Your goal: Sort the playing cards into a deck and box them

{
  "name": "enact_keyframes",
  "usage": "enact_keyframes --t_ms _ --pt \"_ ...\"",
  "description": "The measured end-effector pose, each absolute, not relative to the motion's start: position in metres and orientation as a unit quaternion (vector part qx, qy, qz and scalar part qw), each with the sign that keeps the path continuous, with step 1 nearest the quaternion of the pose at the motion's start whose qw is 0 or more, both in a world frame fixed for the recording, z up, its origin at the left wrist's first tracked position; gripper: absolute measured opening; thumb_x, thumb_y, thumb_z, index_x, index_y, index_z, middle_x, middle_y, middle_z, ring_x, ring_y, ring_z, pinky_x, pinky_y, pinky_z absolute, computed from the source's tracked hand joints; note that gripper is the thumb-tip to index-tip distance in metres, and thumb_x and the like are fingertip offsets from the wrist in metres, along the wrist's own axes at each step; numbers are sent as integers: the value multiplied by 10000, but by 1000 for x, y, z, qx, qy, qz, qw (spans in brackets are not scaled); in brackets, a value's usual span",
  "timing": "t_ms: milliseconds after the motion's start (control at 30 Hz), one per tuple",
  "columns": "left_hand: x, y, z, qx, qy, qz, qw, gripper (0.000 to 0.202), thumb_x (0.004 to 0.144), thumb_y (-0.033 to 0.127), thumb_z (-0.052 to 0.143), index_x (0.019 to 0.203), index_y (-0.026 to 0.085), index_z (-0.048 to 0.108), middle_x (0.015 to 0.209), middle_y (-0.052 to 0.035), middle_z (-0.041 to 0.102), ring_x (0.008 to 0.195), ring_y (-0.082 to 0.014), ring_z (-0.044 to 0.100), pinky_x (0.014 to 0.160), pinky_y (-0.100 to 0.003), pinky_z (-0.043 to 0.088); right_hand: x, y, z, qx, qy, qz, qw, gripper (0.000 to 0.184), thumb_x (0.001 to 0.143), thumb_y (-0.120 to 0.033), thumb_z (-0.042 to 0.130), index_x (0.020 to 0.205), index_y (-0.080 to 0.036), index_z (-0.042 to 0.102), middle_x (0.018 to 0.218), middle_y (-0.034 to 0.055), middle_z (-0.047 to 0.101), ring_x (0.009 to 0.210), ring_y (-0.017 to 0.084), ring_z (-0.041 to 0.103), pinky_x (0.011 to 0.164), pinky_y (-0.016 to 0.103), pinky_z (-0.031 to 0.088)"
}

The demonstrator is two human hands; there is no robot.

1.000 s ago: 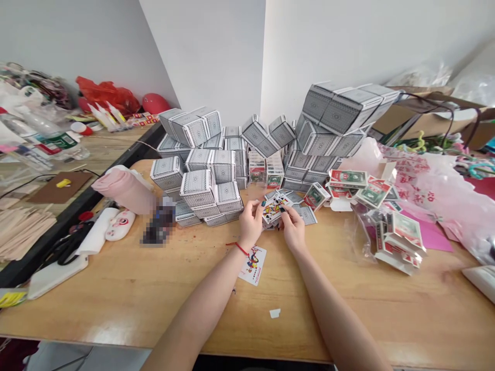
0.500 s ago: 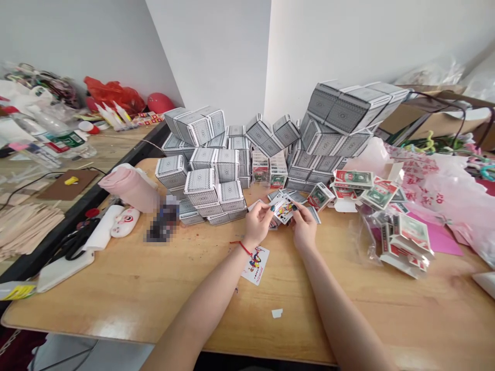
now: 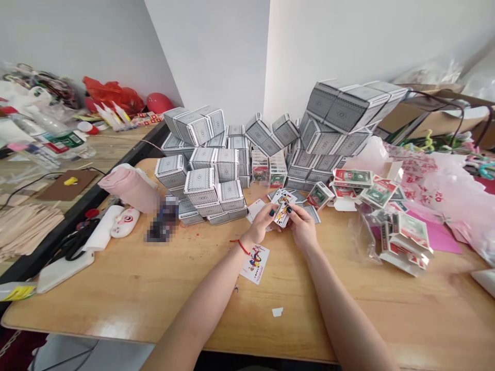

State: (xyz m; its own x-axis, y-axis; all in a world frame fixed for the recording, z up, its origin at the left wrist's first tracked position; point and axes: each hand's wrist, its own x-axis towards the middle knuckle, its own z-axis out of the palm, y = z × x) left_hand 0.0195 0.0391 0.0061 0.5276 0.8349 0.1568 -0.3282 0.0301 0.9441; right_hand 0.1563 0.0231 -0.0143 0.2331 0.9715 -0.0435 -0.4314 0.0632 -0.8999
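Observation:
My left hand (image 3: 261, 224) and my right hand (image 3: 302, 224) meet over the middle of the table, both closed on a playing card (image 3: 282, 217) with a picture face. Thumbs with dark nails press on its upper side; whether more cards lie under it I cannot tell. Just beyond my fingers, more playing cards (image 3: 283, 196) lie loose, some face up and some showing grey backs. One white-faced card (image 3: 255, 207) is beside my left fingers. A joker card (image 3: 257, 264) lies face up on the table, partly behind my left wrist with its red string.
Box shapes built of grey-backed cards (image 3: 216, 165) stand stacked along the wall. Red-and-green card boxes (image 3: 410, 237) and pink plastic bags (image 3: 436, 180) lie at right. At left are a pink roll (image 3: 129, 188), scissors (image 3: 77, 239) and a white paper scrap (image 3: 277, 312) lies near the front.
My hands have come closer together and slightly nearer to me, tilting the held card. More face-up cards now show beyond my fingers and beside my left hand.

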Motion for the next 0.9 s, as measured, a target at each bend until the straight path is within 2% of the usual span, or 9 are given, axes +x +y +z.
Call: enact_keyframes --t_ms 167,300,433,600,733,900 --pt "21 40 5 557 258 467 636 297 730 441 560 694 159 475 828 -25 518 712 -128 486 632 -260 422 157 25 -16 -419 -306 531 670 206 618 -266 693 822 -235 690 791 3 624 612 118 507 521 245 383" --pt "21 40 2 581 274 489 590 292 749 407 543 645 159 432 928 -37 536 806 -146 492 728 -281 404 158 25 -14 -394 -299 537 683 191 619 -256 688 809 -227 694 788 7 626 623 117 517 558 257 407" --pt "18 40 1 614 297 502 532 312 781 384 503 587 159 407 949 -51 555 917 -179 499 835 -316 376 156 26 -13 -386 -292 533 694 184 612 -252 689 792 -217 690 823 13 628 657 130 539 597 280 434" --pt "17 41 3 628 320 527 475 304 800 380 481 597 156 455 939 -61 564 917 -183 507 848 -326 379 155 27 -12 -388 -276 522 708 192 607 -253 685 793 -210 668 899 21 627 728 144 565 642 295 459" --pt "16 41 4 611 340 562 441 292 807 377 479 617 155 485 942 -68 549 937 -186 514 847 -328 397 163 28 -13 -398 -240 489 738 170 637 -283 659 779 -210 601 781 -17 593 672 113 552 612 272 478" --pt "16 41 5 639 359 568 375 247 779 337 532 613 158 497 1123 -98 509 1043 -206 513 891 -360 411 163 27 -14 -472 -263 415 732 221 682 -309 599 866 -240 497 779 -37 557 655 121 558 537 255 479"
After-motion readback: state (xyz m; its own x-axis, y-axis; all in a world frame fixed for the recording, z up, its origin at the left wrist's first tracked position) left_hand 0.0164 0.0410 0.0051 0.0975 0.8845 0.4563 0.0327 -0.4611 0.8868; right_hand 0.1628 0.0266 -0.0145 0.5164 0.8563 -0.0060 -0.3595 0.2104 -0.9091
